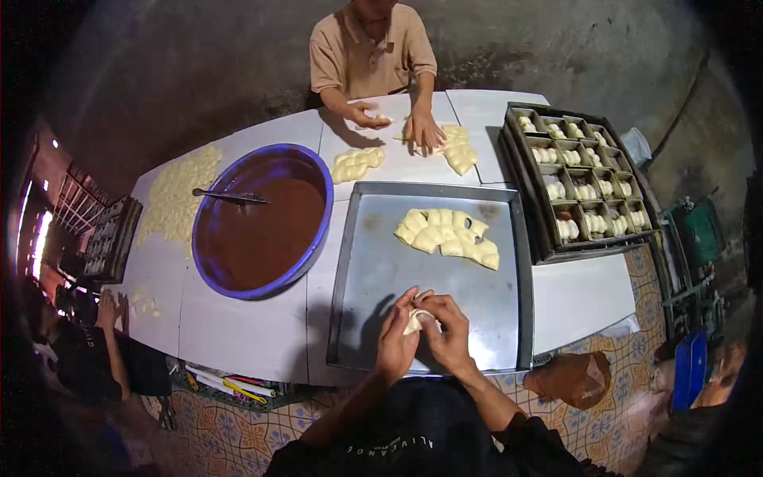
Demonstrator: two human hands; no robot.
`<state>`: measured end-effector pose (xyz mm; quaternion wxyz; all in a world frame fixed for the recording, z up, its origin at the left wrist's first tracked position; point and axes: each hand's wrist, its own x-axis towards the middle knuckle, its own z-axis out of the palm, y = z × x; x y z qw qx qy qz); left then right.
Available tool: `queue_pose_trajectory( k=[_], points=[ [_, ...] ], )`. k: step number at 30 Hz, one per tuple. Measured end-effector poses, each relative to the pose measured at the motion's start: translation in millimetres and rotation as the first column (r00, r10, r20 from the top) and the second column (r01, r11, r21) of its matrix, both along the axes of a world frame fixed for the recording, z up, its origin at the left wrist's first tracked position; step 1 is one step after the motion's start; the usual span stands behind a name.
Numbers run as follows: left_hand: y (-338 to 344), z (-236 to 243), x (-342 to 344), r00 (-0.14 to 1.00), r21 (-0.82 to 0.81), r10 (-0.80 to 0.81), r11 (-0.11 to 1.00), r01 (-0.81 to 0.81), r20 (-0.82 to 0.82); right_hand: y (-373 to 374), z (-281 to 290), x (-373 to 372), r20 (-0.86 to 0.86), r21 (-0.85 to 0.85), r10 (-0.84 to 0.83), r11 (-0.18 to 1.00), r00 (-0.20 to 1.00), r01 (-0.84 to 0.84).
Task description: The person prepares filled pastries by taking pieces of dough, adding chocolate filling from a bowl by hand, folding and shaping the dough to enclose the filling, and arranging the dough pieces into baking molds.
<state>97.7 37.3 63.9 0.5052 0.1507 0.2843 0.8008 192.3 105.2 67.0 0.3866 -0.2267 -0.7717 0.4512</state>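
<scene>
My left hand and my right hand meet over the near part of a large metal tray. Between them they pinch a small piece of pale dough, its edges partly hidden by my fingers. Farther back in the tray lies a flat cluster of yellowish dough pieces, pressed side by side with small gaps. To the left stands a blue basin of smooth brown filling, with a dark-handled metal utensil resting in it.
Across the white table, a person handles dough beside more dough clusters. At right, divided metal moulds hold rows of dough rolls. Many dough pieces spread at far left, near another mould rack and another person.
</scene>
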Motion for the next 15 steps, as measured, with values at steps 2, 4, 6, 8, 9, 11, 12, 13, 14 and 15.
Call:
queue_pose_trajectory(
  k=[2, 4, 6, 8, 9, 11, 12, 13, 14, 15],
  points=[
    [-10, -1, -8, 0.951, -0.105, 0.035, 0.992, -0.07, -0.306, 1, 7, -9, -0.109, -0.29, -0.105, 0.955, 0.988, 0.07],
    [-19, -8, -14, 0.814, -0.185, 0.023, 0.97, -0.158, -0.58, 3, 5, -14, -0.121, -0.248, -0.092, 0.967, 0.988, 0.059],
    [-25, -28, -19, 0.718, -0.183, 0.061, 0.949, -0.258, -0.693, 4, 0, -21, -0.018, -0.111, 0.025, 0.993, 1.0, -0.026],
    [-22, -15, -13, 0.788, -0.266, 0.093, 0.912, -0.312, -0.609, 16, -14, -25, -0.002, -0.206, 0.088, 0.975, 0.996, -0.086],
    [-23, -13, -14, 0.707, -0.226, 0.095, 0.91, -0.347, -0.701, 21, -9, -31, -0.077, -0.167, 0.107, 0.979, 0.991, -0.119],
    [-29, -5, -27, 0.652, -0.487, -0.244, 0.845, -0.221, -0.718, 16, 0, -37, -0.132, -0.074, 0.241, 0.965, 0.961, -0.252],
    [-37, -9, -33, 0.655, -0.489, -0.231, 0.838, -0.243, -0.72, 7, -2, -42, -0.127, -0.103, 0.391, 0.909, 0.911, -0.405],
    [-37, -15, -37, 0.953, -0.349, -0.115, 0.937, 0.011, -0.279, 3, -8, -45, -0.081, -0.078, 0.392, 0.914, 0.917, -0.398],
    [-37, -19, -41, 0.958, -0.067, -0.12, 0.988, 0.141, 0.259, 0, -14, -49, -0.037, -0.052, 0.391, 0.918, 0.92, -0.392],
    [-36, -6, -36, 0.978, -0.26, -0.152, 0.948, 0.185, 0.143, 4, -20, -50, -0.102, -0.186, 0.407, 0.889, 0.908, -0.419]
  ],
)
